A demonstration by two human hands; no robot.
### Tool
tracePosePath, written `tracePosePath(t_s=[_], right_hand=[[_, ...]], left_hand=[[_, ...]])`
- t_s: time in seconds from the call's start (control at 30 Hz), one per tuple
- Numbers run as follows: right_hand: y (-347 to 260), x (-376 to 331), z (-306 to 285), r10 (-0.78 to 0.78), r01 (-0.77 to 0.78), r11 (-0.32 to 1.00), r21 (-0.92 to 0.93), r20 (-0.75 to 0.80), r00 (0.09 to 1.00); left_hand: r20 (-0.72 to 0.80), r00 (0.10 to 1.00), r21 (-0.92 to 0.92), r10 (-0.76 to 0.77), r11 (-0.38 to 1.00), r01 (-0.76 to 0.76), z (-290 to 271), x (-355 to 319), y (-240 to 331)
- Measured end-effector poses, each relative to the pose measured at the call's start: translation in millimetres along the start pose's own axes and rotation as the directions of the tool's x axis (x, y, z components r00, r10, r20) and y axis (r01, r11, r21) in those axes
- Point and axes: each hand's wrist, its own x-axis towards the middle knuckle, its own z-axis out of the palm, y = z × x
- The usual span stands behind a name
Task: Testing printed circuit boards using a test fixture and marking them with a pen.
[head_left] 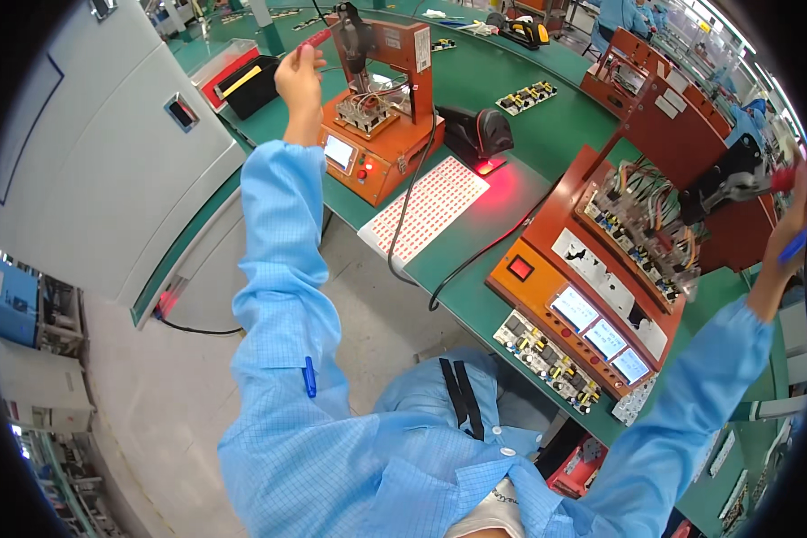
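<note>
1. While both arms are reaching out at once, the left hand [299, 76] is closing its fingers round the red-tipped lever [318, 38] of the small orange press [377, 117], which is sitting at about eleven o'clock on the green bench [511, 134].
2. The right hand [791, 229] is gripping the red-tipped lever [780, 179] of the large orange press [619, 260] at about three o'clock; something blue is poking out below the fingers, and I cannot tell what it is.
3. To do this step well, I judge each lever is wanting a straight, even pull along its own arc, so the pins are meeting the circuit board [363, 108] squarely and not dragging sideways.
4. The board in the large press is lying under a tangle of coloured wires [641, 211]; keeping sleeves off those wires is looking wise.
5. Out from the presses, a black scanner [475, 134] is glowing red at twelve o'clock over a sheet of labels [426, 211], and its cable [475, 260] is trailing toward six o'clock.
6. A populated board [547, 354] is waiting at five o'clock, just beside the large press, and three small screens [605, 339] are glowing there.
</note>
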Motion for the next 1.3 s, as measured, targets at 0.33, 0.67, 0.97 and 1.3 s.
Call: tracePosePath(t_s=[0.33,0.67,0.97,1.3], right_hand=[[-67,-99,39,0.101,-0.099,0.990,-0.096,0.015,0.995],[-144,-231,18,0.700,-0.716,0.696,-0.046,0.264,0.664],[-144,-286,84,0.554,-0.841,0.541,-0.020,0.761,0.338],[-138,-290,104,0.392,-0.662,0.747,-0.068,0.849,0.355]], left_hand=[[0.321,0.462,0.550,0.827,0.234,-0.802,89,140,30],[0.535,0.614,0.177,0.580,0.634,-0.753,90,-70,68],[0.719,0.689,0.022,-0.088,0.994,0.104,-6,-385,20],[0.681,0.614,0.084,-0.399,0.875,0.477,-38,-417,24]])
